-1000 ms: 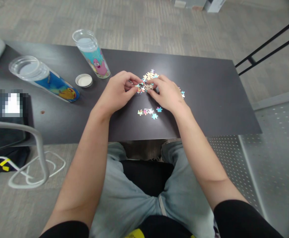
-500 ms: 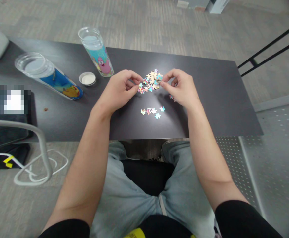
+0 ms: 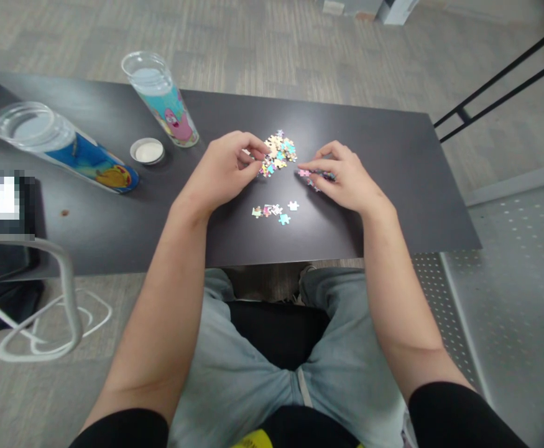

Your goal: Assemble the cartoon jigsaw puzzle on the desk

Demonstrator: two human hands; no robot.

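A heap of small jigsaw puzzle pieces (image 3: 281, 150), many showing plain tan backs, lies on the dark table. My left hand (image 3: 232, 167) rests at the heap's left edge, thumb and fingers bent toward each other; what lies between their tips is too small to make out. To the right of the heap, my right hand (image 3: 344, 177) has its fingers stretched and apart over a second group of pieces. A pink piece (image 3: 303, 173) shows below its index fingertip; the hand partly covers the others. Nearer to me is a short row of loose pieces (image 3: 276, 210), with a light-blue piece (image 3: 284, 219) just below it.
Two clear tubes with cartoon prints, one with a pink figure (image 3: 178, 124) and one blue (image 3: 99, 165), stand on the left. A round white lid (image 3: 147, 151) lies between them. A dark device (image 3: 1, 261) and a grey curved bar (image 3: 69, 292) are at far left.
My right hand has left the heap, moving right and slightly nearer to me, and its fingers have spread over the right-hand pieces. My left hand keeps its pose. The view has shifted slightly right.
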